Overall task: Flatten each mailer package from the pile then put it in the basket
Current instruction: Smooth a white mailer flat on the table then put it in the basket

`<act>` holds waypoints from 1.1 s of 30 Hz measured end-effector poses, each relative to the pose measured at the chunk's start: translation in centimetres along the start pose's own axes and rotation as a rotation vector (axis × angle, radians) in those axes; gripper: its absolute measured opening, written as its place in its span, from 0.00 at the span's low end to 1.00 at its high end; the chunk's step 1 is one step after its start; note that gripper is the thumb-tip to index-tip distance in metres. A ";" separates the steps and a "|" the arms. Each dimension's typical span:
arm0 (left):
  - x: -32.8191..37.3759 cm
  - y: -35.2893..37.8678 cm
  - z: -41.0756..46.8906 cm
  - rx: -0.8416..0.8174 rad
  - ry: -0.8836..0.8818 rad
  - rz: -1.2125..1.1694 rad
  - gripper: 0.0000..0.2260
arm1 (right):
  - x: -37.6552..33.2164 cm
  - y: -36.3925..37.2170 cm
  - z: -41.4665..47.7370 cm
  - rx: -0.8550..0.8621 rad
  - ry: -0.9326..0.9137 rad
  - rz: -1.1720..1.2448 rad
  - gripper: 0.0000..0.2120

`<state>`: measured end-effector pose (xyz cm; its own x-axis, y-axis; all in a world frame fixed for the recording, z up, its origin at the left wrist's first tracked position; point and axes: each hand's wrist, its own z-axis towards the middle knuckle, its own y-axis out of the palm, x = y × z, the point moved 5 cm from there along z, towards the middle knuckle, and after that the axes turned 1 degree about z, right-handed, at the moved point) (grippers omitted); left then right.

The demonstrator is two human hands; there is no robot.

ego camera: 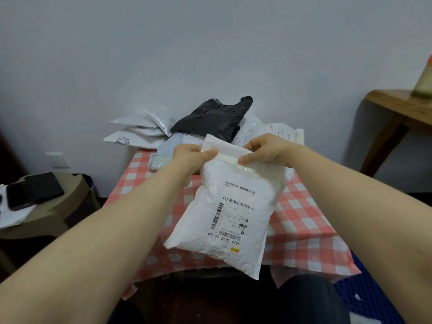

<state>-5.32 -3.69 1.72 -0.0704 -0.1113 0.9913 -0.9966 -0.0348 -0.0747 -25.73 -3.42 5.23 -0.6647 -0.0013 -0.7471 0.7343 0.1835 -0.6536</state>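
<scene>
Left hand: your left hand (194, 157) pinches the upper left edge of the white mailer (229, 206), with the thumb on top of the flap and the fingers curled behind it.
Right hand: your right hand (266, 150) grips the upper right edge of the same flap, thumb toward you.
White mailer: you hold it tilted over the surface (304, 218), puffy, its printed label facing you upside down. Its lower corner hangs past the near edge. Whether it rests on the cloth you cannot tell.
Pile: it lies at the far end of the surface, by the wall. A black mailer (210, 120) sits on top, white mailers (138, 129) spread to its left, and a pale blue one (166, 148) lies just beyond your left hand.
Surface: it is covered with a red-and-white checked cloth.
Lower right: a blue perforated thing (374, 298) shows at the edge. You cannot tell whether it is the basket.
Left side: a round stool (70, 202) carries a dark flat object (35, 190).
</scene>
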 end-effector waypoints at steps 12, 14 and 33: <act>-5.5 -2.5 2.5 0.293 -0.046 -0.124 0.07 | 3.3 3.7 0.0 0.260 -0.176 -0.302 0.25; -6.2 -2.5 2.5 0.312 -0.054 -0.143 0.04 | 3.7 4.7 0.1 0.214 -0.142 -0.333 0.26; -3.3 4.7 -3.1 -0.398 0.270 1.242 0.23 | 8.7 6.7 -0.5 0.029 0.493 0.456 0.21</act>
<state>-9.94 -0.38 -1.53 -0.8959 0.3432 0.2821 -0.2060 0.2416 -0.9482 -26.66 -1.70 -5.56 -0.2670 0.5204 -0.8111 0.9554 0.0325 -0.2937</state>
